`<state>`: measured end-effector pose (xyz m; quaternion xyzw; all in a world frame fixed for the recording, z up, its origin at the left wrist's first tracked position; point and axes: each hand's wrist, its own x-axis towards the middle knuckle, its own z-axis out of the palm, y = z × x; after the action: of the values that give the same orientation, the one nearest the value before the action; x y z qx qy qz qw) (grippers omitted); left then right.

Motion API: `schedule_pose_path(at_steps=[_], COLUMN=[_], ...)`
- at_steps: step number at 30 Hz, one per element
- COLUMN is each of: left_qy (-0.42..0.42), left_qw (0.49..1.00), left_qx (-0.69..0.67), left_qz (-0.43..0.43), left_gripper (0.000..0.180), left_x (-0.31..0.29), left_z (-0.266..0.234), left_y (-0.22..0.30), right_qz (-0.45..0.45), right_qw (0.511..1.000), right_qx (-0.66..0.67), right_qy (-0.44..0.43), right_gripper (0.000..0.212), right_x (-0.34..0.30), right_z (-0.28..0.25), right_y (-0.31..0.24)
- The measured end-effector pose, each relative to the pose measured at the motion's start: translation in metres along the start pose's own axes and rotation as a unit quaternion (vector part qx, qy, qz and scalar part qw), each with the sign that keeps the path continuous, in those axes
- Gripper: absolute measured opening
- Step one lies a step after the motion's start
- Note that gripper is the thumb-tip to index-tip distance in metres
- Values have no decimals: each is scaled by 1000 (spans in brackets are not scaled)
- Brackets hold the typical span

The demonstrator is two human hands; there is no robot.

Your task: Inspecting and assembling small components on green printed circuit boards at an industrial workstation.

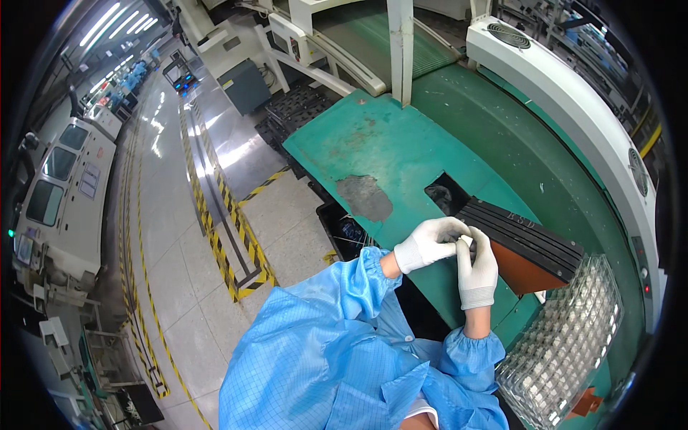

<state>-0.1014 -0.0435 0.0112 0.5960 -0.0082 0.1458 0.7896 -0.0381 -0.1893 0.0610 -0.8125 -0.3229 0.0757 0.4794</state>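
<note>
Both gloved hands meet above the green worktable [423, 147], fingertips close together. A small white piece [466, 240] shows between them; its exact kind is too small to make out. My left hand [431, 244], in a white glove, reaches in from the left with fingers bent and pinched at the piece. From below, my right hand [478, 274] points up, its thumb and fingers closed on the same piece. Just right of the hands stands a black ridged block with an orange-brown side [529, 266]. Part of the fingertips hides the piece.
A clear plastic tray [609, 283] with many small white parts lies at the lower right. Behind the block is a rectangular opening [446, 193] in the tabletop. A green conveyor belt [566, 193] runs past on the right, under a white curved housing [573, 79].
</note>
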Motion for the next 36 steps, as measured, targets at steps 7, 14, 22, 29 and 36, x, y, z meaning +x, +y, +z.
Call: schedule_pose_path(at_steps=[7,14,22,29,36], left_qy=[4,-3,82,52,42], left_qw=[1000,1000,986,985,979], left_qx=[21,-6,148,163,201], left_qz=[-1,-10,-12,-1,-12], left_gripper=[35,36,39,41,40], left_x=[-4,-1,-8,-6,-6], left_z=[3,8,2,4,2], left_y=[7,-1,17,16,20], right_qz=[-36,-7,-9,-5,16], right_qw=[999,999,998,1000,999], right_qx=[5,33,66,8,23], right_qy=[18,11,-15,-4,-38], right_gripper=[40,38,40,28,34], right_x=[-1,-5,5,9,6], right_z=[4,-3,8,5,-2], right_y=[9,9,8,10,5])
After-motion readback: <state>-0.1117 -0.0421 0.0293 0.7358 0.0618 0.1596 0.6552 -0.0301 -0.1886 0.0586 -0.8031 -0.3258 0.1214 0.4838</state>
